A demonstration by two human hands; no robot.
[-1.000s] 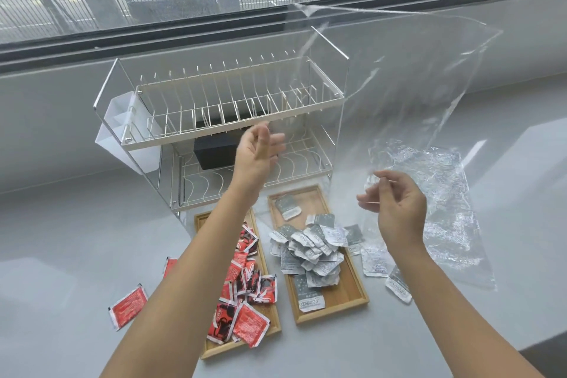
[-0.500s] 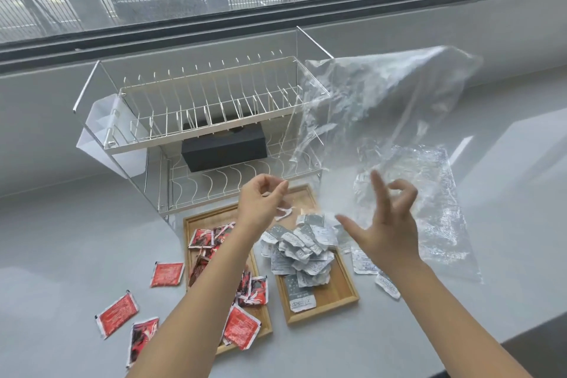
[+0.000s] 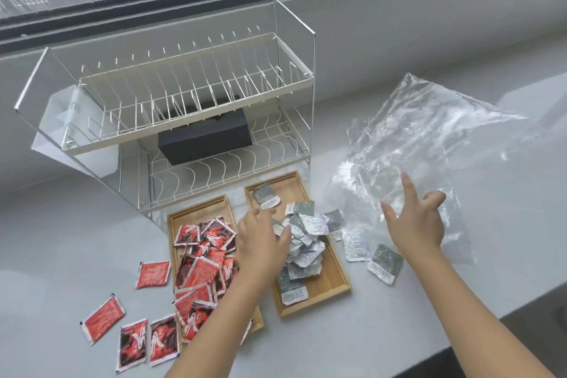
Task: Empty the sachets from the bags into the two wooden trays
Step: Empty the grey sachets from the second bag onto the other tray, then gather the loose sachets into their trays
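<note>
Both hands are released, grasping nothing. Stray grey sachets (image 3: 385, 264) lie on the tabletop just below the right hand (image 3: 414, 224), nearer it than the left hand (image 3: 260, 236)

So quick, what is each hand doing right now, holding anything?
Left hand: open, fingers over the grey sachets, holding nothing.
Right hand: open, fingers spread above the clear bag, holding nothing.

Grey counter (image 3: 61, 239), 2 trays (image 3: 334, 282), rack (image 3: 196, 132), bags (image 3: 429, 147)
</note>
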